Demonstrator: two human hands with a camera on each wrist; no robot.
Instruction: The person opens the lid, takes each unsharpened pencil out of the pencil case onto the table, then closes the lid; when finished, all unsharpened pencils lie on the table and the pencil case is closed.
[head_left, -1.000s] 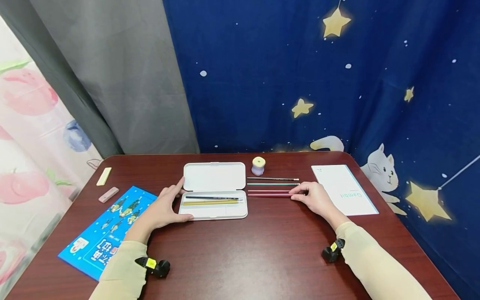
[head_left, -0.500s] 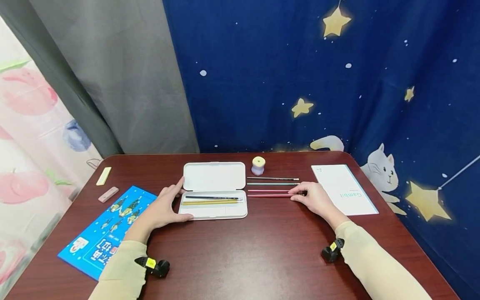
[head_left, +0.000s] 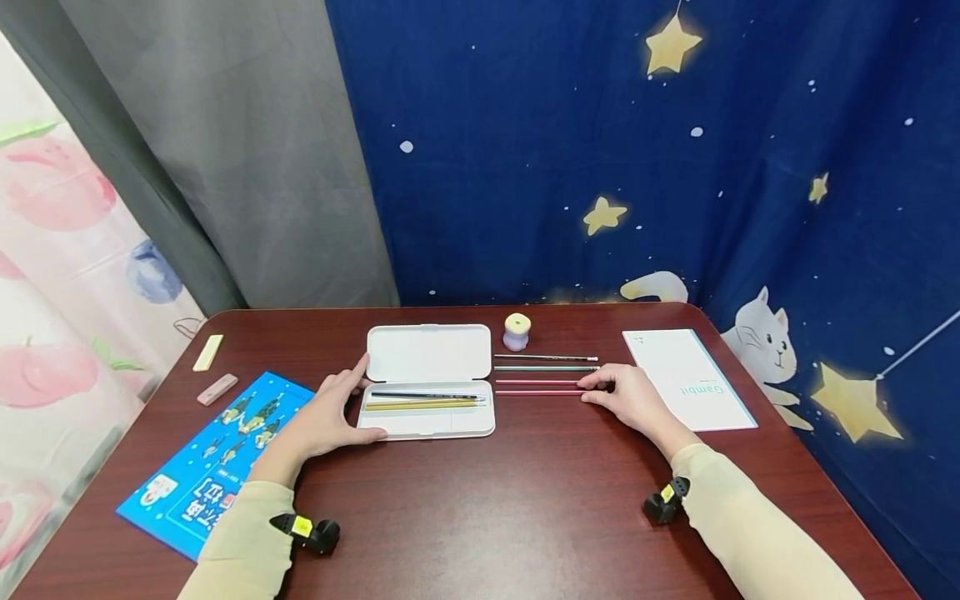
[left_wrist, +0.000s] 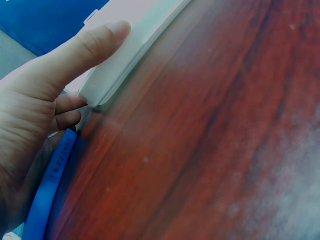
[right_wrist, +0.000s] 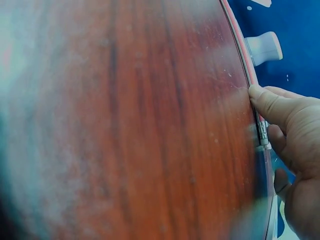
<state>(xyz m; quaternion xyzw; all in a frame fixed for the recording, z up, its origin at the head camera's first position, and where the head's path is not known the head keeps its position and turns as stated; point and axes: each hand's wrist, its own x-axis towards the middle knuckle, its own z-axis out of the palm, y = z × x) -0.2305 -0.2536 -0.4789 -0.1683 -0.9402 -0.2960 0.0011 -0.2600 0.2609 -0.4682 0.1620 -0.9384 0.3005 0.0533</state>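
A white pencil case [head_left: 429, 353] lies open on the table, with several pencils [head_left: 423, 405] in its near half. My left hand [head_left: 322, 421] holds the case by its left end; the left wrist view shows the thumb across its top and fingers around the side. To the right of the case, two red pencils [head_left: 536, 393] lie side by side. My right hand [head_left: 626, 400] pinches the right end of the nearer one between thumb and fingers. In the right wrist view, a pencil's metal ferrule [right_wrist: 263, 131] shows just beside the thumb.
Behind the red pencils lie a green pencil [head_left: 546, 368] and a black pencil [head_left: 546, 357]. A small yellow-and-purple spool-shaped object [head_left: 517, 332] stands near the back edge. A white booklet [head_left: 686, 379] is at right; a blue book [head_left: 202, 467] and two erasers [head_left: 217, 389] are at left.
The nearer red pencil has shifted slightly towards me, widening the gap between the two red pencils. My left hand and the case have stayed in place.
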